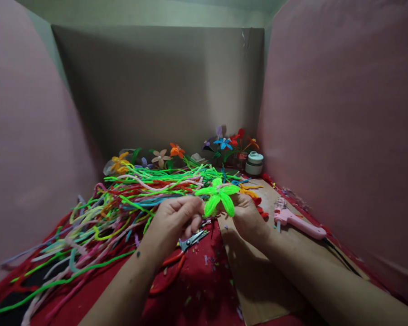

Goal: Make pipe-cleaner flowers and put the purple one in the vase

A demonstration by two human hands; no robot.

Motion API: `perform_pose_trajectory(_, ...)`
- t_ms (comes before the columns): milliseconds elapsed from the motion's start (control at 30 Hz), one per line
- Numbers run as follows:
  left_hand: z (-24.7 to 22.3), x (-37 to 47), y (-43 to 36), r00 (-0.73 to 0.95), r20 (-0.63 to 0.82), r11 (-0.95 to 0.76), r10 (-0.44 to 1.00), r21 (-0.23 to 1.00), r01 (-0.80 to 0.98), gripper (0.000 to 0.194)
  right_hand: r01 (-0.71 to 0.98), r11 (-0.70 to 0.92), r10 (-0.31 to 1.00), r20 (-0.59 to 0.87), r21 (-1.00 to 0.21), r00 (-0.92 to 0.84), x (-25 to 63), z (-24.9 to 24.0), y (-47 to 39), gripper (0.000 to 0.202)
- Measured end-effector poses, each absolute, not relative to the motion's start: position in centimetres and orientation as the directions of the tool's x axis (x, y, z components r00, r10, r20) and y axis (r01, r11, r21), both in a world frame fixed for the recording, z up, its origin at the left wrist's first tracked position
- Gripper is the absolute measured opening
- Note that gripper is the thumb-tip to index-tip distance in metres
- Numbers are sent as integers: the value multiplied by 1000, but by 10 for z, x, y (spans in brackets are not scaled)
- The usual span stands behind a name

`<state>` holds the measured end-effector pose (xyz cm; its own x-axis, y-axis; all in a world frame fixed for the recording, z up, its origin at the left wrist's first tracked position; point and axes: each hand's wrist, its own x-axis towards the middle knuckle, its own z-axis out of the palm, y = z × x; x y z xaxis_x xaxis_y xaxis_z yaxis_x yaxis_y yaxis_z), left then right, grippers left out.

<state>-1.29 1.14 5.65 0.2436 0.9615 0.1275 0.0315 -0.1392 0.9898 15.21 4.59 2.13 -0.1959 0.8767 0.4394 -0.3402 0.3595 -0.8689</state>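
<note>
A bright green five-petalled flower [219, 197] made of fuzzy stems is held up between my hands, above the edge of a brown board. My right hand [247, 216] is closed behind its right petals, gripping it. My left hand [181, 215] has its fingers curled, with the fingertips at the flower's left petals; what they pinch is too small to make out. Below my left hand, scissors with red handles [172, 271] lie on the red cloth, blades partly apart.
Many coloured fuzzy stems [88, 235] are heaped at the left. A pink glue gun [301, 222] lies on the brown board [258, 280] at the right. Finished flowers [223, 143] and a white-lidded jar [254, 164] stand at the back. Pink panels [347, 113] flank both sides.
</note>
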Motion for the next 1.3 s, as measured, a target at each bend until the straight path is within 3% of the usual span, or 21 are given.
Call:
perform_pose_trajectory(167,58,0,7,322,33,-68,946,993,97,32,-328,377,877,448,-866,-174,152,21,45,10)
perform_pose_trajectory(433,59,4,6,265,191,-252,945,943,217,35,-404,280,877,404,-871,-262,151,15,47,14)
perform_pose_trajectory(767,57,6,7,240,212,-258,947,949,180,35,-483,151,888,333,-863,-318,150,8,48,22)
perform_pose_trajectory(967,59,4,12,185,150,-179,971,972,152,18,-527,50,928,235,-848,-290,151,11,50,21)
perform_pose_trajectory(1100,49,6,19,152,208,-236,966,952,196,19,-562,-31,955,141,-826,-260,151,12,51,27)
perform_pose_trajectory(1300,24,15,24,162,378,-411,912,825,387,23,-621,-18,962,156,-784,-225,147,7,51,26)
